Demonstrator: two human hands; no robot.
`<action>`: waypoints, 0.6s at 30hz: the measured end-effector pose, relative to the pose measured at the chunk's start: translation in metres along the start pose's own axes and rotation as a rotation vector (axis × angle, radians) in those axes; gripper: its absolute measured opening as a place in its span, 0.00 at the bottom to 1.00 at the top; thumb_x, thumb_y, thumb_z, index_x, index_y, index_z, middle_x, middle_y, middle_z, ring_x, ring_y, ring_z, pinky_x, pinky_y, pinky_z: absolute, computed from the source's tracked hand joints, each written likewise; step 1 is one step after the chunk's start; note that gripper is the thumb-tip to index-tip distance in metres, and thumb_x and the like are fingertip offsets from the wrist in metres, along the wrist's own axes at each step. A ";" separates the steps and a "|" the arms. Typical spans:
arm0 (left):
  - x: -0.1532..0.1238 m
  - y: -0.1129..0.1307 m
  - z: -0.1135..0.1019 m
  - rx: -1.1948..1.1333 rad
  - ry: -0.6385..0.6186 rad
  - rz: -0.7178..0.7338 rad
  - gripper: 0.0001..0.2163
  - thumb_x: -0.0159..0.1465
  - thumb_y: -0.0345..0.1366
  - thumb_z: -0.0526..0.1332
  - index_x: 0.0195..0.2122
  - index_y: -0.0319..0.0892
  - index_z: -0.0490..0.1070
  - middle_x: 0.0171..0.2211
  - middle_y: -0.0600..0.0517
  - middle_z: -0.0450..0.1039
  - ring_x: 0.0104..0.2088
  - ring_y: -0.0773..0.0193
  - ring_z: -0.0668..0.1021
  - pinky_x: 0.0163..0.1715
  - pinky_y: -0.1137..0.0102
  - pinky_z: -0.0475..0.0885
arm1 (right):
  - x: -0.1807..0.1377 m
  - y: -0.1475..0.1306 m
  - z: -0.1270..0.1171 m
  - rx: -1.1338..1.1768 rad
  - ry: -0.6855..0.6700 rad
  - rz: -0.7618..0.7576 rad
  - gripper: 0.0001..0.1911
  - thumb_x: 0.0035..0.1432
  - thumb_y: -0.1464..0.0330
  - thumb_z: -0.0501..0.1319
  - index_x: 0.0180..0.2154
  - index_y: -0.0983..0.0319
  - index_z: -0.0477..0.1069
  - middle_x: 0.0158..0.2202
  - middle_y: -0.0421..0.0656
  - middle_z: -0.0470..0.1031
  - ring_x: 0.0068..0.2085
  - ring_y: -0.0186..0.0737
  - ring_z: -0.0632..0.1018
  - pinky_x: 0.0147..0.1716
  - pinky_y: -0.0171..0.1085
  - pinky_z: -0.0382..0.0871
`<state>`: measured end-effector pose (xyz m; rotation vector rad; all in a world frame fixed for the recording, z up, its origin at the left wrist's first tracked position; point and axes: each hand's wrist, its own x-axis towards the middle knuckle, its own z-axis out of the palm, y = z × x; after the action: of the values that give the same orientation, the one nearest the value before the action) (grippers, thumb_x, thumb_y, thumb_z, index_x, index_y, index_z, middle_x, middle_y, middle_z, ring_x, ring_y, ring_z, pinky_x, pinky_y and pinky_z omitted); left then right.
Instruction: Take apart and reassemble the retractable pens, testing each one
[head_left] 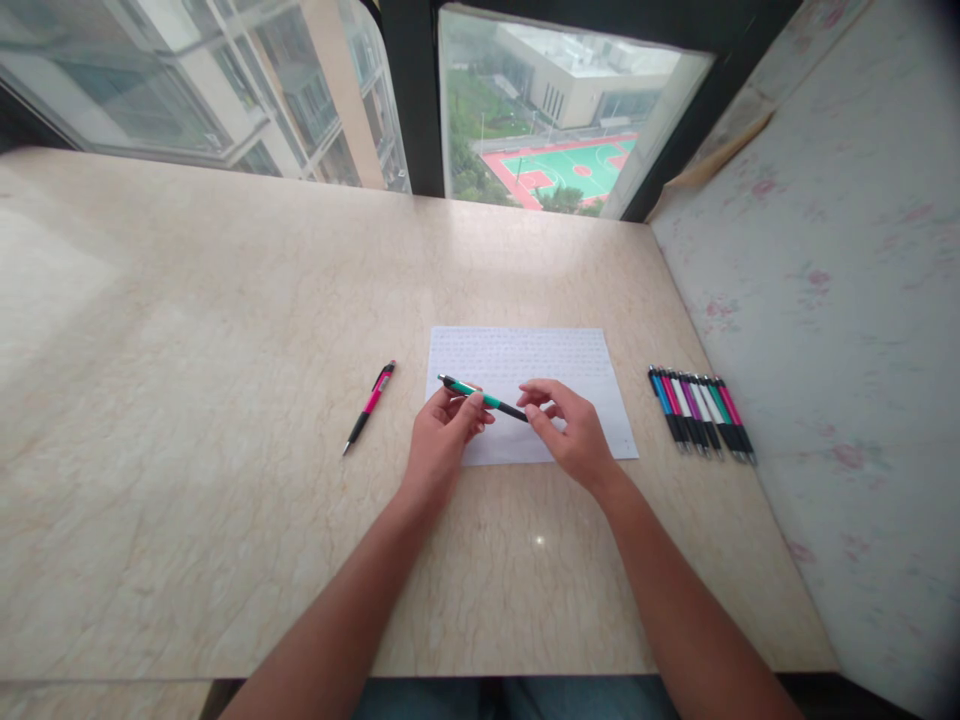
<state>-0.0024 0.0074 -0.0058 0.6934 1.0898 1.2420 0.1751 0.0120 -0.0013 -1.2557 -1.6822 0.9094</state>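
Note:
Between my two hands, above a white sheet of paper (517,350) with rows of writing, is a green pen (491,401) with a black grip and a black clip end. My left hand (448,425) pinches its green barrel between thumb and fingers, the clip end pointing up to the left. At the black grip end, the thumb and fingers of my right hand (566,425) close around the tip, which they hide. A pink and black pen (370,408) lies slantwise on the stone surface to the left of the paper.
Several pens (697,412) in blue, pink, white, purple and green lie side by side near the right wall (832,330). The marbled counter (187,420) ends at a front edge by my legs. Dark-framed windows (424,100) stand at the back.

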 end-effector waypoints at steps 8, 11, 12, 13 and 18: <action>-0.006 0.006 0.005 0.277 -0.118 0.081 0.09 0.57 0.39 0.68 0.37 0.44 0.80 0.28 0.50 0.78 0.27 0.64 0.75 0.29 0.70 0.70 | -0.005 -0.006 0.006 0.267 -0.269 0.136 0.18 0.55 0.66 0.66 0.49 0.58 0.71 0.31 0.39 0.78 0.32 0.36 0.79 0.35 0.39 0.76; -0.005 0.006 0.005 0.266 -0.092 0.070 0.10 0.57 0.40 0.69 0.38 0.43 0.79 0.30 0.49 0.79 0.28 0.64 0.76 0.31 0.70 0.70 | -0.004 -0.006 0.004 0.385 -0.279 0.186 0.17 0.57 0.66 0.65 0.49 0.58 0.69 0.36 0.41 0.79 0.36 0.37 0.80 0.39 0.40 0.76; -0.005 0.005 0.005 0.260 -0.082 0.064 0.11 0.57 0.41 0.69 0.38 0.42 0.79 0.31 0.49 0.79 0.28 0.64 0.76 0.31 0.70 0.70 | -0.003 -0.006 0.002 0.431 -0.263 0.193 0.16 0.57 0.66 0.65 0.47 0.58 0.68 0.39 0.43 0.79 0.37 0.37 0.80 0.38 0.40 0.76; -0.004 0.005 0.004 0.256 -0.075 0.059 0.11 0.57 0.42 0.68 0.39 0.42 0.78 0.31 0.49 0.79 0.28 0.65 0.76 0.31 0.70 0.70 | -0.002 -0.005 0.000 0.477 -0.235 0.197 0.16 0.57 0.66 0.65 0.47 0.58 0.68 0.42 0.43 0.78 0.37 0.37 0.80 0.37 0.38 0.76; -0.003 0.003 0.002 0.268 -0.105 0.038 0.13 0.60 0.45 0.65 0.37 0.40 0.76 0.32 0.49 0.78 0.30 0.66 0.75 0.31 0.70 0.68 | 0.003 0.001 -0.006 0.615 -0.067 0.213 0.41 0.54 0.67 0.68 0.63 0.50 0.50 0.41 0.40 0.76 0.31 0.35 0.80 0.27 0.35 0.74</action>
<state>-0.0017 0.0058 -0.0017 0.9761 1.1708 1.0887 0.1803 0.0151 0.0006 -0.9900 -1.1840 1.4733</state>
